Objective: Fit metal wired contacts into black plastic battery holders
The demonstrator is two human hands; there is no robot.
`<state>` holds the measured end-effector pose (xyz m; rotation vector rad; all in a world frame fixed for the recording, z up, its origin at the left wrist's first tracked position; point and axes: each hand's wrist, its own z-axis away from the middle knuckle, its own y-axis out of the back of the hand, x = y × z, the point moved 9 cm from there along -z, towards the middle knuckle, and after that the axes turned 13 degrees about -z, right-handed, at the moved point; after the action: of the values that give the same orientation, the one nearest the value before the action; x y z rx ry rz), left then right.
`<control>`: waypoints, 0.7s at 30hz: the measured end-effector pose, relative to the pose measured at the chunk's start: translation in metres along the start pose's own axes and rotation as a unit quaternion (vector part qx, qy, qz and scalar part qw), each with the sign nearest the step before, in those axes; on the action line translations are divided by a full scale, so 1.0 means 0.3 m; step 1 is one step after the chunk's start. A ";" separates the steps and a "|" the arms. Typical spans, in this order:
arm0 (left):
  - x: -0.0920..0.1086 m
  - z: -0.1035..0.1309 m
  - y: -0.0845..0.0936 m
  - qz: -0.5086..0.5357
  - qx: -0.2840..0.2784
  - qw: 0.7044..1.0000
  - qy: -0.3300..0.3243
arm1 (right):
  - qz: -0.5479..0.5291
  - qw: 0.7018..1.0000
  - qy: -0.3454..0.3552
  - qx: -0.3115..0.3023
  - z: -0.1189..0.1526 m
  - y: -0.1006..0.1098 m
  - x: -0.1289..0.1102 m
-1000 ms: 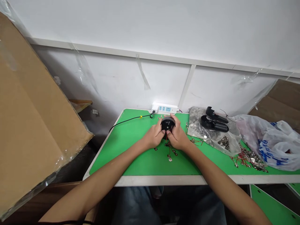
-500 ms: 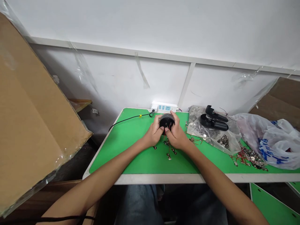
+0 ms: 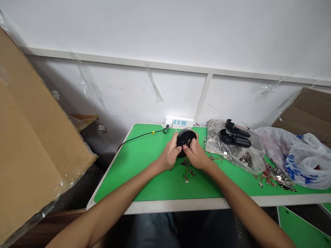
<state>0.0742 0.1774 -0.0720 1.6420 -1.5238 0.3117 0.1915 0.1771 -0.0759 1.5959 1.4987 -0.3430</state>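
Observation:
A round, hollow black plastic housing is held between both hands above the green table. My left hand grips its left side, the thumb pressing at the opening's lower edge. On the other side my right hand is wrapped round it, with its thumb at the inside. A red wire shows near the right thumb; its end is hidden. Below the hands, several small metal contacts with red wires lie on the table top.
A white power strip with a plugged-in black cable stands at the wall. To the right lie black plastic housings on a clear bag, a pile of wired contacts and a white plastic bag. Cardboard leans at the left.
The black housing has tilted a little in my hands, and its hollow side shows differently. Both hands still hold it. The whole view has shifted slightly.

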 end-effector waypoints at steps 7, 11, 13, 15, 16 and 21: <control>0.033 0.005 -0.001 -0.002 0.043 0.999 0.027 | 0.006 0.998 -0.007 0.059 0.032 -0.001 -0.009; 0.040 0.009 0.006 -0.014 0.036 0.999 0.025 | -0.015 0.997 -0.006 0.074 0.041 -0.016 -0.035; 0.036 0.011 0.009 -0.019 0.037 0.999 0.032 | -0.033 0.996 -0.008 0.083 0.042 -0.021 -0.047; 0.031 0.012 0.009 -0.024 0.037 0.998 0.040 | -0.051 0.994 -0.022 0.093 0.043 -0.025 -0.049; 0.031 0.011 0.007 -0.025 0.036 0.998 0.042 | -0.061 0.993 -0.031 0.097 0.043 -0.028 -0.047; 0.026 0.015 0.000 -0.028 0.031 0.997 0.067 | -0.100 0.988 -0.045 0.112 0.046 -0.040 -0.028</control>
<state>0.0743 0.1689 -0.0694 1.6740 -1.3785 0.4329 0.1839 0.1597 -0.0825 1.5808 1.5983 -0.7106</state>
